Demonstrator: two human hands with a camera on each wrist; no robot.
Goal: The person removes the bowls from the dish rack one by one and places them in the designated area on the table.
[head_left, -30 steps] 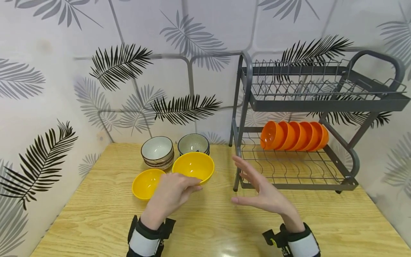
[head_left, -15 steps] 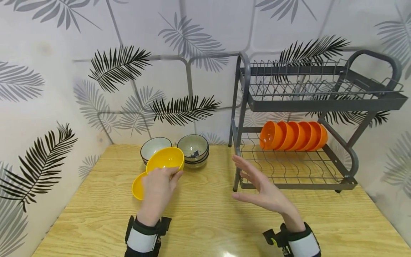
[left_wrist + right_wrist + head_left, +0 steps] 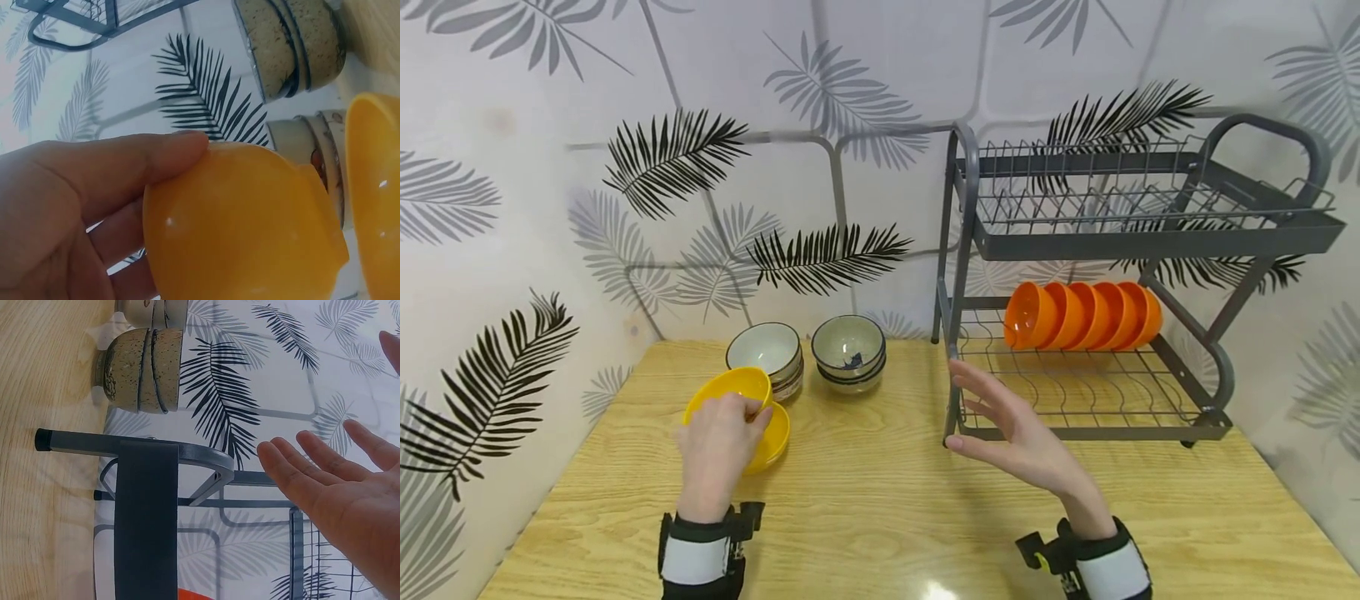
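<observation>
My left hand (image 3: 718, 442) grips a yellow bowl (image 3: 733, 383) by its rim, thumb on one side and fingers on the other. The held bowl overlaps a second yellow bowl (image 3: 780, 437) standing on the table. In the left wrist view the held bowl (image 3: 244, 219) shows its outside and foot, with the other yellow bowl (image 3: 378, 194) close beyond that foot. My right hand (image 3: 1026, 442) hovers left of the dish rack's lower front corner, fingers extended and thumb apart. Nothing lies in its palm (image 3: 356, 500) in the right wrist view.
Behind the yellow bowls stand a white-lined bowl stack (image 3: 765, 350) and a speckled bowl stack (image 3: 850, 354). A two-tier grey dish rack (image 3: 1097, 435) occupies the right, with several orange bowls (image 3: 1033, 317) on edge in its lower tier. A leaf-patterned wall (image 3: 880, 75) closes off the back.
My left hand has carried the yellow bowl leftward, from in front of the speckled stack to over the other yellow bowl. The right hand stays nearly still.
</observation>
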